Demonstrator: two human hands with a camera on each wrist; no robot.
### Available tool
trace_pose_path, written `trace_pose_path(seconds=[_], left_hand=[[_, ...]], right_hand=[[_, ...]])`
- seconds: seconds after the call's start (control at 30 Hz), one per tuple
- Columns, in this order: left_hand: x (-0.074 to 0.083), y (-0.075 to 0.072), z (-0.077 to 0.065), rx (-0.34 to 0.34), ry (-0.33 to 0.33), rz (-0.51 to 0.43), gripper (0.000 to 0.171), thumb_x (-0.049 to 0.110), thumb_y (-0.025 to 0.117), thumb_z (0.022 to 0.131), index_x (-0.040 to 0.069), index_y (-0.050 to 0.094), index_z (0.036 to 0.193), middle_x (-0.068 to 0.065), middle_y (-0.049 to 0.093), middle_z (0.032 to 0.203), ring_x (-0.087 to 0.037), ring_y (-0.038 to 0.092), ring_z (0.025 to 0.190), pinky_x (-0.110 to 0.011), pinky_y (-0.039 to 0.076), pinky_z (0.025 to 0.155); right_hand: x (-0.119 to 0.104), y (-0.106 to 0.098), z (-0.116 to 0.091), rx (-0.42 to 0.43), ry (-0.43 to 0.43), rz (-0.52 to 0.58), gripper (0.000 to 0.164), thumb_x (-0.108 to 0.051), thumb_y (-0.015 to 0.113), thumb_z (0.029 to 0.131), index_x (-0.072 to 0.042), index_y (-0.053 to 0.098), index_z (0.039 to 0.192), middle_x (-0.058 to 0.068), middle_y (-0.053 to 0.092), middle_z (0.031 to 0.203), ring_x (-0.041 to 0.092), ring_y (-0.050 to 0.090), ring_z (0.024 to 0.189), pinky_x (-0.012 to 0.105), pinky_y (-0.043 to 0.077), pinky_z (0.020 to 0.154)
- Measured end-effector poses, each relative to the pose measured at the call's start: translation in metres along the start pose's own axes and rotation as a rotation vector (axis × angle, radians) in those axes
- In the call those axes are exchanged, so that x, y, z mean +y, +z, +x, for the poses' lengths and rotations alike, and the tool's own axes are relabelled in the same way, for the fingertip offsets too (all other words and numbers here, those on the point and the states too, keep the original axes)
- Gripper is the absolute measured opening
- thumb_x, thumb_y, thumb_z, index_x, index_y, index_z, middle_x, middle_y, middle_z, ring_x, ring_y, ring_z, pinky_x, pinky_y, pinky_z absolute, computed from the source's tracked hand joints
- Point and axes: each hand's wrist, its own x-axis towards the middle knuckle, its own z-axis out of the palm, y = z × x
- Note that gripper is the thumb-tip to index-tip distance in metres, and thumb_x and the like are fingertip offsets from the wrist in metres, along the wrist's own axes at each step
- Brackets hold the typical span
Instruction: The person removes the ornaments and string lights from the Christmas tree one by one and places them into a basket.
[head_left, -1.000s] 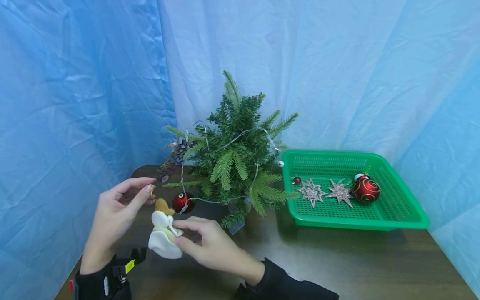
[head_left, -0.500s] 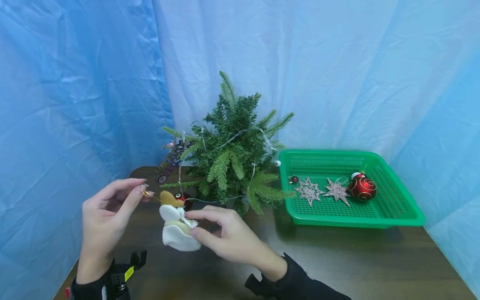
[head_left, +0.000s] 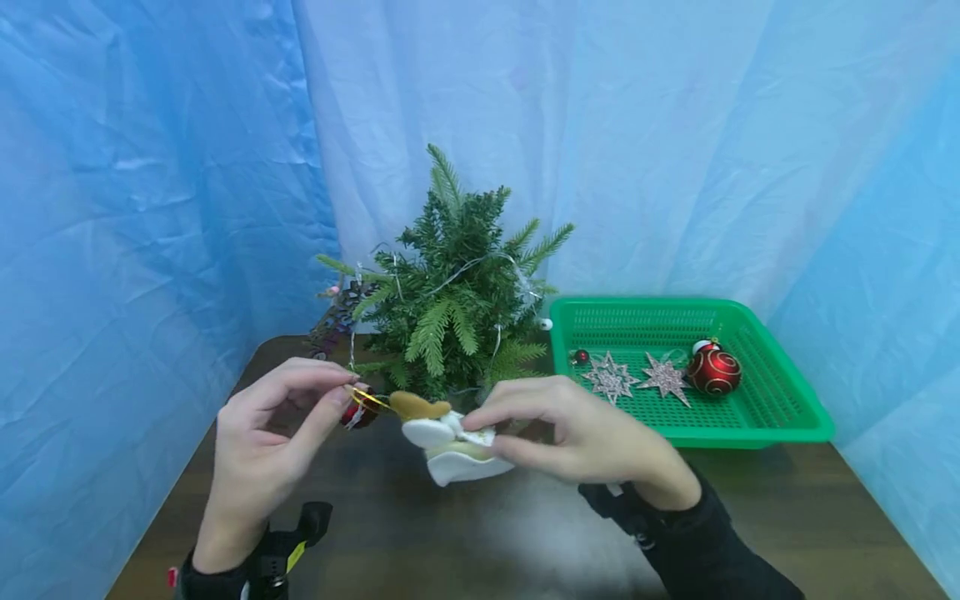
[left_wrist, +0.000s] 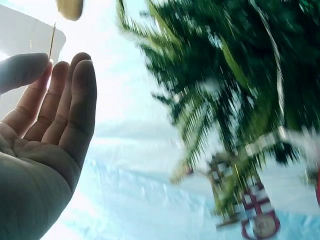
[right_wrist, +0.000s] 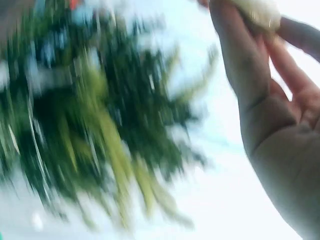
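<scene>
Here, the left hand point(head_left: 273, 450) pinches a gold loop point(head_left: 369, 399) and the right hand point(head_left: 581, 429) pinches its white-and-tan plush ornament point(head_left: 429, 433), just before an artificial Christmas tree point(head_left: 450, 308). Rightward sits a green basket point(head_left: 697, 436); dark tabletop point(head_left: 420, 550) stretches nearer the viewer.

Head looks down; wrist views share the tree point(head_left: 450, 321).

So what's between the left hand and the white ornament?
In the head view, a gold cord joins the white ornament to the left hand, with a red ball behind it.
</scene>
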Motion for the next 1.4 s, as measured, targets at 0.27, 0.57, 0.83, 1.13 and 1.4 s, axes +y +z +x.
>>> trace_pose_path(seconds=[0.27, 0.57, 0.83, 1.13, 1.4], left_hand=[[0.014, 0.048, 0.015, -0.071, 0.123, 0.012, 0.02, -0.006, 0.072, 0.087, 0.004, 0.074, 0.104, -0.007, 0.072, 0.098, -0.009, 0.058, 0.073, -0.021, 0.045, 0.061], [0.027, 0.108, 0.017, -0.139, 0.251, 0.05, 0.014, 0.0, 0.069, 0.092, 0.005, 0.073, 0.104, -0.006, 0.072, 0.102, -0.015, 0.07, 0.09, -0.024, 0.056, 0.079], [0.029, 0.15, 0.008, -0.165, 0.259, 0.269, 0.014, 0.007, 0.07, 0.093, 0.01, 0.074, 0.106, 0.0, 0.071, 0.105, -0.011, 0.069, 0.093, -0.022, 0.056, 0.079], [0.017, 0.189, -0.004, -0.296, 0.411, 0.519, 0.016, 0.011, 0.066, 0.093, 0.014, 0.075, 0.107, 0.001, 0.069, 0.105, -0.013, 0.066, 0.096, -0.021, 0.054, 0.084], [-0.014, 0.222, -0.025, -0.453, 0.468, 0.704, 0.019, 0.013, 0.063, 0.093, 0.015, 0.073, 0.109, 0.0, 0.068, 0.105, -0.015, 0.065, 0.096, -0.025, 0.055, 0.072]], right_hand=[[-0.007, -0.069, -0.031, -0.074, 0.073, -0.147, 0.04, 0.006, 0.064, 0.095, -0.014, 0.068, 0.129, -0.006, 0.067, 0.116, 0.009, 0.059, 0.088, 0.027, 0.054, 0.065], [-0.009, -0.109, -0.068, 0.009, 0.085, -0.343, 0.051, 0.018, 0.063, 0.09, -0.016, 0.069, 0.127, -0.003, 0.067, 0.121, 0.009, 0.063, 0.096, 0.022, 0.051, 0.075], [-0.001, -0.129, -0.091, 0.051, 0.225, -0.454, 0.048, 0.016, 0.064, 0.091, -0.02, 0.071, 0.122, -0.007, 0.068, 0.115, 0.006, 0.057, 0.078, 0.022, 0.046, 0.063], [0.023, -0.142, -0.098, 0.088, 0.572, -0.538, 0.029, 0.005, 0.065, 0.096, -0.013, 0.075, 0.116, -0.001, 0.07, 0.113, 0.011, 0.063, 0.084, 0.029, 0.053, 0.067], [0.071, -0.141, -0.08, -0.102, 0.688, -0.58, 0.021, 0.003, 0.065, 0.096, -0.006, 0.076, 0.113, 0.008, 0.072, 0.112, 0.032, 0.067, 0.105, 0.044, 0.057, 0.083]])
